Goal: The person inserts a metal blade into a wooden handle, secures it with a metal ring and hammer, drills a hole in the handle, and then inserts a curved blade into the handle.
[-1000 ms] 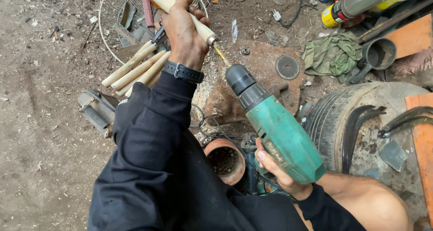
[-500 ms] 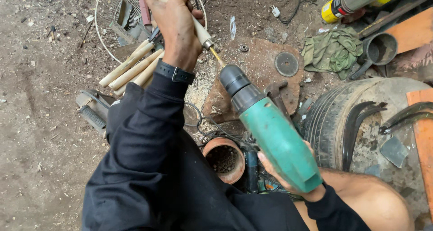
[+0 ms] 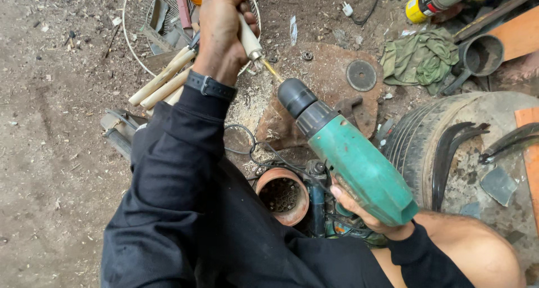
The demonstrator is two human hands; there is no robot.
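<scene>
Wooden handle (image 3: 242,29), pale, round, smooth, clamped in the left hand (image 3: 220,32), fingers wrapped fully round it, metal ferrule at its lower end poking out below the fist. Brass-coloured drill bit (image 3: 272,71) meets that end, thin and straight, running down-right into the black chuck of the green power drill (image 3: 351,156). Drill body is green plastic, blocky, tilted, nose up-left. Right hand (image 3: 359,212) grips the drill from underneath at its rear, fingers curled closed round the grip; trigger finger hidden. So the handle sits up top centre, just above and left of the drill nose, the two joined only by the bit. Black wristwatch (image 3: 210,87) on the left wrist, black sleeves on both arms.

Just left of the fist: more pale wooden sticks (image 3: 163,80), same round shape, lying bunched on the dirt, ends reaching a white wire basket (image 3: 130,38) that holds scrap metal strips and odd bits. Below the drill: a terracotta pot (image 3: 283,195), round, rim chipped and dusty, inside dark, contents unclear. Under the bit: a rusty flat metal plate (image 3: 325,80) with sawdust scattered on it and a dark round disc (image 3: 361,75). Right of that, a crumpled green rag (image 3: 421,60), a dark metal scoop-like cup (image 3: 480,56), looks empty. Worn rubber tyre (image 3: 424,144) at right with curved dark blades (image 3: 452,153) laid on top. Ground is bare packed dirt with shavings.
</scene>
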